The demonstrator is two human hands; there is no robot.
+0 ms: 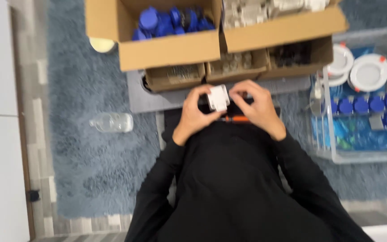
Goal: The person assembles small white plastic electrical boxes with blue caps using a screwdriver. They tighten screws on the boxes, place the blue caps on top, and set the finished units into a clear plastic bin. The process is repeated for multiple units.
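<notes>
Holding a small white boxy part [218, 97] at centre frame, both hands work over the lap. Left hand [195, 113] curls its fingers around the part's left side; right hand [257, 107] pinches the right side with fingertips closed onto it. Motion blur hides the finer detail of the part. An orange-handled tool [234, 118], thin and lying flat, sits just below the part, between the wrists, held by neither hand.

Progress, judged from how things lie: the cardboard box of blue caps [171, 22] at upper centre is well filled, and a second cardboard box [283, 27] beside it to the right holds pale grey-white pieces. Three smaller open cartons [229, 67] stand in a row just below, contents too dim to tell. At right, a clear plastic bin [359, 152] holds a row of blue caps [368, 105] and round white discs [368, 71] with small orange clips. So some pieces look sorted into the bin, and many remain in the boxes.

No label is legible; the boxes are plain brown. A clear plastic bottle [111, 122] lies on its side on the blue-grey rug [95, 175], left of centre.
</notes>
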